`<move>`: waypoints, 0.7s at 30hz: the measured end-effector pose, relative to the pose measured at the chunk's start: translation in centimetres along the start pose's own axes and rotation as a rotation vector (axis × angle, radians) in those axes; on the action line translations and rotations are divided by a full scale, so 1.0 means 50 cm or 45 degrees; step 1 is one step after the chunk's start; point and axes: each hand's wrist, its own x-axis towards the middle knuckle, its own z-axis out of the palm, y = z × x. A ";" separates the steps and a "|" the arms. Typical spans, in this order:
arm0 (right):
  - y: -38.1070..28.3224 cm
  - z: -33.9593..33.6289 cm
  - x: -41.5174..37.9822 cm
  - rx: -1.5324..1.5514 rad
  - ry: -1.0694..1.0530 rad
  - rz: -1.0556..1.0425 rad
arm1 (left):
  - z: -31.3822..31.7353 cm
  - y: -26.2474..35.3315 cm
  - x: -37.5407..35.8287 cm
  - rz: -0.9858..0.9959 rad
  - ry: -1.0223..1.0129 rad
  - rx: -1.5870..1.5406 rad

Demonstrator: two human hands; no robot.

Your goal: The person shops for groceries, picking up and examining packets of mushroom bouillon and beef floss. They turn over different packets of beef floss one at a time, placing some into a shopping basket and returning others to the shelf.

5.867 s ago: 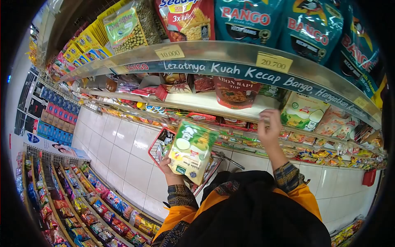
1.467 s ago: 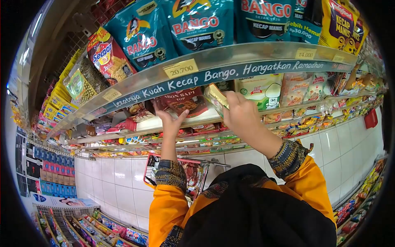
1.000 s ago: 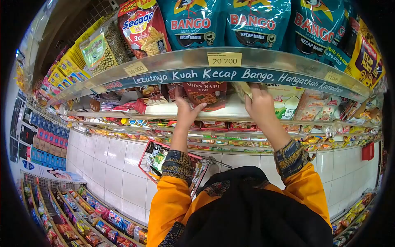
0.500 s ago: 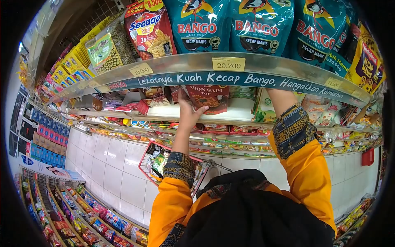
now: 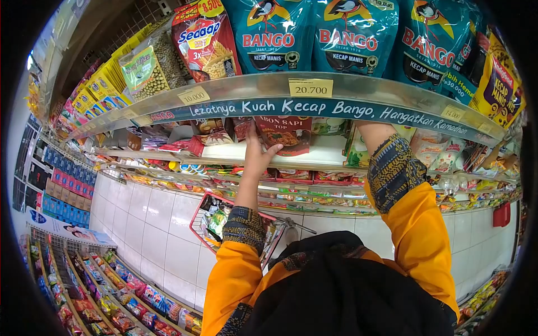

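On the lower shelf stands a red-brown pouch labelled Abon Sapi Top [image 5: 290, 135], its top edge tucked under the upper shelf's front. My left hand [image 5: 259, 152] is at the pouch's left side, thumb across its lower front and fingers along its edge. Further right, my right hand [image 5: 376, 133] reaches in beneath the upper shelf, and its fingers are hidden behind the blue shelf strip [image 5: 336, 110]. Just below that hand is a green and white packet [image 5: 357, 150]. A bare white stretch of the lower shelf [image 5: 322, 151] lies between the two hands.
Teal Bango pouches [image 5: 274, 45] and a red Sedaap pouch [image 5: 206, 45] stand on the upper shelf, behind its clear front edge. Below me, a red shopping basket [image 5: 197, 224] holds packets. Racks of snacks [image 5: 129, 302] line the lower left.
My right hand and forearm have shifted slightly left under the upper shelf. The left hand stays at the pouch, almost unmoved.
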 end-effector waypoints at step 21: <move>0.007 0.068 -0.010 -0.021 0.059 -0.033 | 0.004 -0.025 0.000 -0.070 -0.030 -0.047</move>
